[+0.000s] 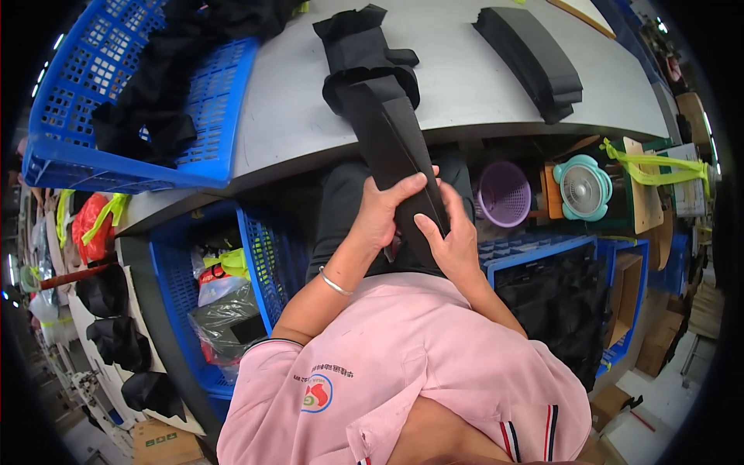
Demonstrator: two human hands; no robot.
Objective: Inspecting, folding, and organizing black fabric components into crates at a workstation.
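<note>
A long black piece [387,143], seemingly a stiff strip with black fabric at its far end, runs from the table down toward my lap. My left hand [385,205] is closed on its left edge, thumb lying on top. My right hand [456,240] grips the right edge slightly nearer to me, thumb also on top. Fingers of both hands are partly hidden beneath the piece. Gathered black fabric [359,50] lies on the table at the far end. To the right on the table rests a stack of black strips [527,58].
The grey table [287,101] spans the front. On its left a blue crate [217,116] holds black fabric. Below stand a blue crate with bagged items [267,263], a purple basket [505,194], a small teal fan [583,188] and a crate with black pieces [550,298].
</note>
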